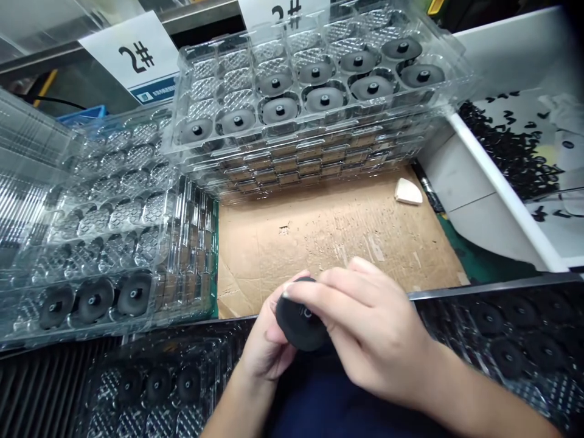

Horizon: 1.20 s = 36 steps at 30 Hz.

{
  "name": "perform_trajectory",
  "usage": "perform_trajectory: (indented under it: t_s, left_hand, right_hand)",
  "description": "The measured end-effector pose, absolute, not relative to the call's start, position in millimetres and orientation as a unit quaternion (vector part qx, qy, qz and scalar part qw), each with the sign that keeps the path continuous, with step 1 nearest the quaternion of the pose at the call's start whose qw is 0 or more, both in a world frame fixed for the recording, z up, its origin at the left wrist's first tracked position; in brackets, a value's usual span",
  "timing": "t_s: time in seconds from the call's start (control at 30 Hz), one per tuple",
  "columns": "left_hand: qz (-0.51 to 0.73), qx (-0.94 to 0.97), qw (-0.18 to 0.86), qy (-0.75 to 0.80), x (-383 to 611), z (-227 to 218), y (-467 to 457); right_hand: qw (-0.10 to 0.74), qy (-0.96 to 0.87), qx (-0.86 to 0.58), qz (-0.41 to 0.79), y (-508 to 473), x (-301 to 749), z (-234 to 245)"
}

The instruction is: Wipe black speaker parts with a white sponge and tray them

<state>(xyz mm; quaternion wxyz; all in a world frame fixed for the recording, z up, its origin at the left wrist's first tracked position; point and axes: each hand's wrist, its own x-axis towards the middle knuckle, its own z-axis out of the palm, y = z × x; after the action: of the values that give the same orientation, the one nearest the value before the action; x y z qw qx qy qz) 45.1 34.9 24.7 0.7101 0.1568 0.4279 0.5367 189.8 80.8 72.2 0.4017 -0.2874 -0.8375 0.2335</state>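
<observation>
A round black disc-shaped part (296, 328) is held tilted between both hands, low in the middle of the view. My left hand (262, 350) grips it from the left and below, thumb and fingers around its edge. From the right, my right hand (374, 322) closes on the same disc, with fingertips at its upper face and right edge. A small pale mark shows on the face; its underside is hidden. Similar black discs with short central posts (324, 100) sit in a stacked clear plastic tray (310, 161) beyond the hands.
Brown cardboard (319, 237) covers the bench, with a white wedge-shaped piece (408, 191) on it. More clear trays (109, 213) are at left; others with discs (159, 423) lie in front. A white bin (506, 194) at right holds many small black pieces (511, 146).
</observation>
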Motion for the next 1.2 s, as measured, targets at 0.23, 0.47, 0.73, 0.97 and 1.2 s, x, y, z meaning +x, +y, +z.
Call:
perform_trajectory:
  t_s: [0.23, 0.47, 0.73, 0.97, 1.2]
  left_hand:
    - [0.561, 0.153, 0.726, 0.368, 43.3, 33.9, 36.5]
    - [0.571, 0.155, 0.717, 0.369, 53.0, 37.9, 41.2]
    - [0.591, 0.134, 0.686, 0.403, 45.3, 23.9, 36.7]
    - [0.587, 0.099, 0.682, 0.426, 48.9, 23.3, 44.9]
    - [0.589, 0.09, 0.695, 0.403, 45.6, 26.2, 46.1]
  right_hand:
    - [0.337, -0.714, -0.307, 0.532, 76.7, 217.3, 52.2]
    - [0.497, -0.678, -0.427, 0.334, 70.1, 222.0, 62.9]
    - [0.365, -0.821, -0.343, 0.273, 79.2, 192.4, 65.5]
    - [0.347, -0.744, -0.363, 0.439, 89.5, 208.3, 42.8]
    - [0.262, -0.679, -0.516, 0.453, 85.6, 226.2, -43.3]
